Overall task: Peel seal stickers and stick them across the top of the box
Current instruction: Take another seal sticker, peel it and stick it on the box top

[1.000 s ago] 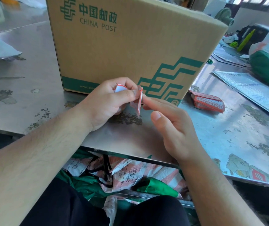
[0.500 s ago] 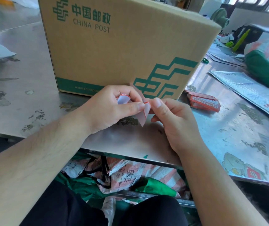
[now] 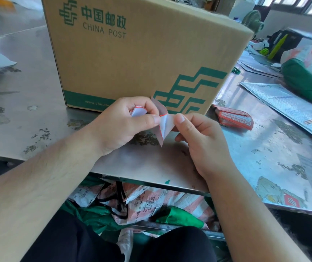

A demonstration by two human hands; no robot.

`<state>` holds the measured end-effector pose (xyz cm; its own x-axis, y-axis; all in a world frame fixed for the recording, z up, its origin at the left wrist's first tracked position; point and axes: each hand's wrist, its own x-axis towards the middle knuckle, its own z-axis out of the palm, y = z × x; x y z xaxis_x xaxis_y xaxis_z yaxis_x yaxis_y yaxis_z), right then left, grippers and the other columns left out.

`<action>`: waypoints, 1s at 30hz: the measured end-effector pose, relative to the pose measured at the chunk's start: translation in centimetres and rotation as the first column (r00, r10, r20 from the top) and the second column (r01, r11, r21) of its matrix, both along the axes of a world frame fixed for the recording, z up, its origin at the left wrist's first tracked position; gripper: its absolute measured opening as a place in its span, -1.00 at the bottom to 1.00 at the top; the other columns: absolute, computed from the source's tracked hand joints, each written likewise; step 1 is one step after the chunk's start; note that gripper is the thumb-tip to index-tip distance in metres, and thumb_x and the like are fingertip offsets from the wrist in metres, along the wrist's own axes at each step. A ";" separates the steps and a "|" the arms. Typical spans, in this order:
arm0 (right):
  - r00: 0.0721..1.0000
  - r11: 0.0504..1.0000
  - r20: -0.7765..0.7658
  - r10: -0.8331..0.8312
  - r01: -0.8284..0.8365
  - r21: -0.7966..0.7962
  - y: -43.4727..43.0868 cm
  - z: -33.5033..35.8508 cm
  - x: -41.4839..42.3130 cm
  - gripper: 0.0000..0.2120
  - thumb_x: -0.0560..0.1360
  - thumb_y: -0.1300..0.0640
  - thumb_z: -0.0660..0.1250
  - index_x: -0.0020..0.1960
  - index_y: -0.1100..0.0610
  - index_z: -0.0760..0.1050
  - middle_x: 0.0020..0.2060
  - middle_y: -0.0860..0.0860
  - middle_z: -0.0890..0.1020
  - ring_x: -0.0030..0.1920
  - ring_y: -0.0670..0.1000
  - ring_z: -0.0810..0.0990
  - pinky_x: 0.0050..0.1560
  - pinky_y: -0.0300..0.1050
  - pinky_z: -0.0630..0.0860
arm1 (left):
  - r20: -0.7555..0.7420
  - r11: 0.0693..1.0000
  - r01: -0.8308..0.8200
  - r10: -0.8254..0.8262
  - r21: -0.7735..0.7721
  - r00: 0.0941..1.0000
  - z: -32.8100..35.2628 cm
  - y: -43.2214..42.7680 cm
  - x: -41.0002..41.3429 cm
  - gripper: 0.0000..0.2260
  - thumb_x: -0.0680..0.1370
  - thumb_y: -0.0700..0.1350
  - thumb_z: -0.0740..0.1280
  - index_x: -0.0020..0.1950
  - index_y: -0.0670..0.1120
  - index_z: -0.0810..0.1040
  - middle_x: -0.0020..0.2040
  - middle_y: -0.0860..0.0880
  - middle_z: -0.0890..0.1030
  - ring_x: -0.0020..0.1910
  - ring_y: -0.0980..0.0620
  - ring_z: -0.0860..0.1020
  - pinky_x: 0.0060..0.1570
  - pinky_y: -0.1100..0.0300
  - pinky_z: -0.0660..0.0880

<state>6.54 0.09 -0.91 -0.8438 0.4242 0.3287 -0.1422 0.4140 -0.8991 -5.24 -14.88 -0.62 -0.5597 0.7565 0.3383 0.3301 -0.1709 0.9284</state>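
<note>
Near the front edge of the metal surface (image 3: 28, 87), the seal sticker (image 3: 165, 127) sits between the two hands, just in front of the lower right corner of the China Post box (image 3: 142, 53). The left hand (image 3: 125, 121) is curled, pinching the sticker's left part between thumb and fingers. The right hand (image 3: 198, 137) nips its white flap between thumb and forefinger, and a stack of red stickers (image 3: 234, 119) lies further right beside the box.

bright daylight from windows (image 3: 302, 2) upper right, table (image 3: 264, 148) glare, wide-angle edge distortion
</note>
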 end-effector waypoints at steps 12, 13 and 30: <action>0.989 0.939 -0.090 -0.117 0.081 -0.333 0.3 -0.1 -0.6 -0.70 0.53 0.03 0.23 -0.34 -0.06 0.59 -0.39 -0.09 0.58 -0.29 -0.03 0.53 -0.23 -0.07 0.45 | 0.331 0.974 -0.202 0.159 0.098 0.930 0.1 0.0 -1.0 -0.93 0.33 -0.14 0.27 -0.36 -0.04 0.41 -0.31 -0.19 0.28 -0.53 0.05 0.21 -0.46 0.19 0.00; 0.988 0.933 -0.100 -0.120 0.077 -0.353 0.3 -0.1 -0.6 -0.70 0.52 0.06 0.21 -0.35 -0.04 0.57 -0.41 -0.09 0.57 -0.30 -0.03 0.53 -0.24 -0.07 0.44 | 0.345 0.973 -0.211 0.166 0.098 0.924 0.1 0.1 -1.0 -0.92 0.36 -0.16 0.23 -0.35 -0.06 0.40 -0.33 -0.18 0.26 -0.53 0.05 0.21 -0.45 0.18 -0.01; 0.999 1.000 -0.049 0.006 -0.007 -0.009 -0.4 -0.3 -0.2 -0.75 0.63 0.06 0.19 -0.17 0.06 0.52 -0.31 -0.23 0.62 -0.22 -0.23 0.59 -0.17 -0.22 0.55 | 0.026 0.999 -0.044 0.045 -0.018 0.999 0.1 -0.1 -0.3 -0.03 0.17 0.56 0.28 0.01 -0.36 0.48 -0.41 0.18 0.45 -0.44 0.22 0.33 -0.40 0.42 0.27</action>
<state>6.29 -0.35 -1.21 -0.8297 0.4220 0.3655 -0.1885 0.4044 -0.8949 -5.54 -15.00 -0.55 -0.6015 0.7365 0.3096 0.3121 -0.1401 0.9397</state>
